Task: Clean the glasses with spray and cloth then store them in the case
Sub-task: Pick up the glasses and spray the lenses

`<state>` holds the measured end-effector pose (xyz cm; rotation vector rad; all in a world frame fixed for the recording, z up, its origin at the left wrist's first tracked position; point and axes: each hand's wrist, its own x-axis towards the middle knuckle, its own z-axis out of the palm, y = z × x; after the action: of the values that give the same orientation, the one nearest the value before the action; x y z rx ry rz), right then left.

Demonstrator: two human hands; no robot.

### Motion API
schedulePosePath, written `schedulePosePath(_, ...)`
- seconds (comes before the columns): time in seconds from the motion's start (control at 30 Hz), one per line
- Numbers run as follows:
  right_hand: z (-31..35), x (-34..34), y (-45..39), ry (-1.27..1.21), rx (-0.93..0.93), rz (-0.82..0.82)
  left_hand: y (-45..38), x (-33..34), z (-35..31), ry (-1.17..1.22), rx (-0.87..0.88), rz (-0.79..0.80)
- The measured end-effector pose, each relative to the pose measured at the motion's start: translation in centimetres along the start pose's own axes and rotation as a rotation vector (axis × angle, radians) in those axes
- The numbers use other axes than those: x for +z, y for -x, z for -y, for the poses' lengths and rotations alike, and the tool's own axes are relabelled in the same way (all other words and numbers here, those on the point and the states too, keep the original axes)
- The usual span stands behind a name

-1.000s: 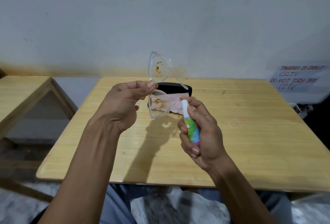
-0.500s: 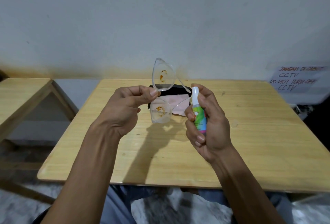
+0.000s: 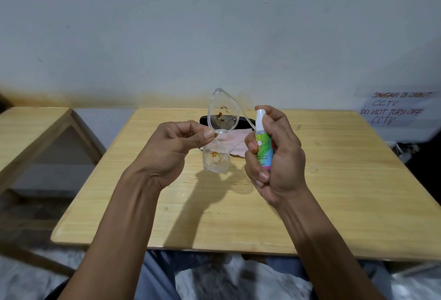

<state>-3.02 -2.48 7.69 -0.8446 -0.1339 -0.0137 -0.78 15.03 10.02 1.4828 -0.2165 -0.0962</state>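
Head view. The left hand [image 3: 176, 151] pinches the clear plastic glasses [image 3: 220, 132] at the bridge between thumb and forefinger, fingers narrow. The glasses stand on end above the square light wooden table [image 3: 334, 192]; the upper lens carries droplets and an orange smear, the lower lens an orange smear.

The right hand [image 3: 276, 156] is wrapped around the small white spray bottle with a multicoloured label [image 3: 263, 144], forefinger on the white cap. The nozzle sits at 3 o'clock from the upper lens, just beside it. The label print is too small to read.

At 12 o'clock from the hands, near the far table edge, lies the black glasses case [image 3: 241, 124], partly hidden behind the upper lens. The pink cloth [image 3: 235, 143] lies against its near side.

The table surface is bare from the hands to the near edge and out to the right edge.

At 2 o'clock, a white paper notice [image 3: 396, 111] on the wall reads "JANGAN DI CABUT CCTV / DO NOT TURN OFF CCTV". A second wooden table [image 3: 28, 127] stands at 9 o'clock, apart from the first.
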Motion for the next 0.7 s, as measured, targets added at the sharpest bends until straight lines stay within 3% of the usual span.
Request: schedulePosePath(0.7, 0.2, -1.4, 0.1, 0.084, -0.057, -0.075, 0.3, -0.1, -0.3, 0.002, -0.061, -0.031)
